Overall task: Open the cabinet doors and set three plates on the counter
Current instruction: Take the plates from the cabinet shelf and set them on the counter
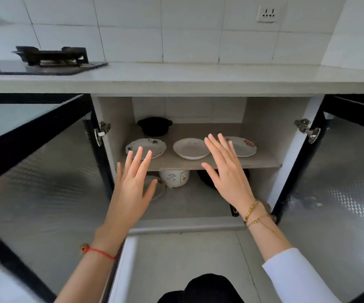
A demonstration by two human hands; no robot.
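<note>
Both cabinet doors stand wide open, the left door (34, 162) and the right door (340, 171). On the inner shelf (176, 162) lie three white plates: a left plate (149, 145), a middle plate (189, 147) and a right plate (243, 146). My left hand (133, 182) hovers with straight fingers in front of the left plate, its fingertips over the plate's near rim. My right hand (227, 167) is held flat between the middle and right plates, hiding the right plate's left edge. Neither hand holds anything. The counter (198, 77) runs above.
A black pot (155, 125) sits at the back of the shelf. Below it stand a white rice cooker (174, 178), a glass lid (158, 189) and a dark pan (205, 178). A gas stove (45, 60) occupies the counter's left; a wall socket (266, 14) is at the right.
</note>
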